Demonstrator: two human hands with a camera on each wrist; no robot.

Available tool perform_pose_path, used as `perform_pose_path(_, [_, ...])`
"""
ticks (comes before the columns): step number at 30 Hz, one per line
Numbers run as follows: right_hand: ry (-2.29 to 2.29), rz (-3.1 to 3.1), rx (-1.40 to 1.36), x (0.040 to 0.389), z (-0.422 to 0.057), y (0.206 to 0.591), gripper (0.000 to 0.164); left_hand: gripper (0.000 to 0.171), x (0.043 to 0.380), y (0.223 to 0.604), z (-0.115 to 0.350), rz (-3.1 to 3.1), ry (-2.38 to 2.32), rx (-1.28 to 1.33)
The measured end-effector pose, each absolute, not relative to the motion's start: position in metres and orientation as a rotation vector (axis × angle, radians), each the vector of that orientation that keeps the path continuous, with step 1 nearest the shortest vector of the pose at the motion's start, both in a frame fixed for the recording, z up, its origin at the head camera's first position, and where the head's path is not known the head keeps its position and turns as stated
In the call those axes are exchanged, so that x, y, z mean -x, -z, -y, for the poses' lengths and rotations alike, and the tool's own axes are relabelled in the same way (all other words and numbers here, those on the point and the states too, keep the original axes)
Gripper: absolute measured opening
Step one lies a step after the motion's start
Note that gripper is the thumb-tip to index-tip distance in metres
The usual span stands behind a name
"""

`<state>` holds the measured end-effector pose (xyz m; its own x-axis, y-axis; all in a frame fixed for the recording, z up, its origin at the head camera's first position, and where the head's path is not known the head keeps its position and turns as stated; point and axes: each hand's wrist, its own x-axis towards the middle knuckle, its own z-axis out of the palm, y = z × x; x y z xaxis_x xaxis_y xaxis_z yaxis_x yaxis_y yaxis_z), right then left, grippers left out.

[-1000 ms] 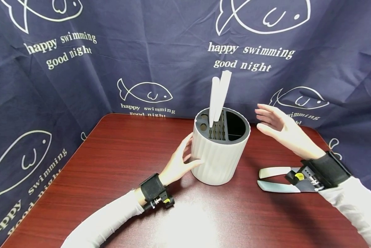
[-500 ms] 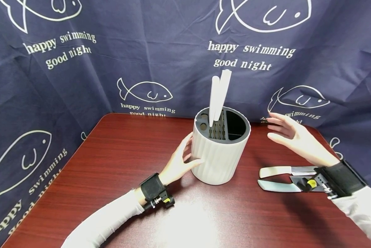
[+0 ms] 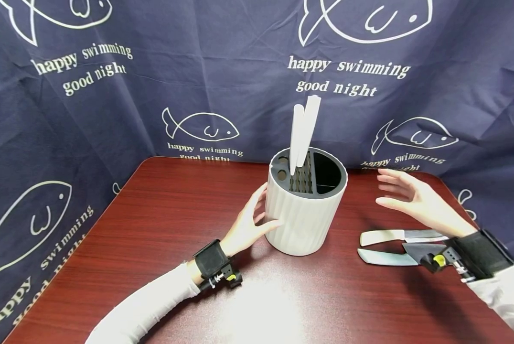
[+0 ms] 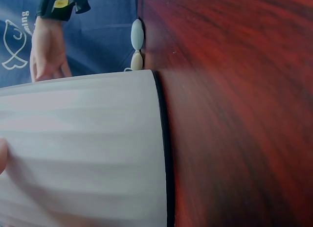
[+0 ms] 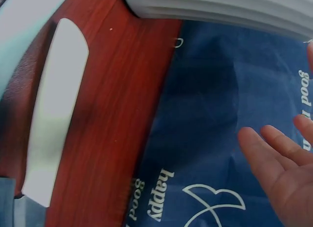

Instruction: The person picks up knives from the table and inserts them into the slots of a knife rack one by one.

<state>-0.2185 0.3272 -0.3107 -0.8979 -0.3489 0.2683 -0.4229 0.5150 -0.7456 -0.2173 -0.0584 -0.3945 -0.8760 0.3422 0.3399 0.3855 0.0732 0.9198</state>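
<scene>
White holder [image 3: 302, 224], 2 hdls [image 3: 309, 126] in slots [image 3: 302, 184] (L hand [image 3: 246, 227] on).

Left grip [image 3: 245, 230] on white holder [image 3: 302, 222]

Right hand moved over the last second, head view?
Yes: the right hand has shifted rightward and lower in the picture, farther from the white holder.

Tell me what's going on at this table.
A person's left hand holds the side of a ribbed white knife holder, from which two white handles stick up. The right hand is in the air, holding nothing. Near it, a cream-handled knife and a pale-blue-handled knife lie side by side on the table.
</scene>
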Motion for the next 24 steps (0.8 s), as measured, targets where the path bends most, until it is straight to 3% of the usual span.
perform_pose_path(24, [-1.277, 2.706, -0.789, 0.214, -0.342, 0.354, 0.06, 0.091, 0.218, 0.394, 0.058, 2.273, 1.954, 0.788])
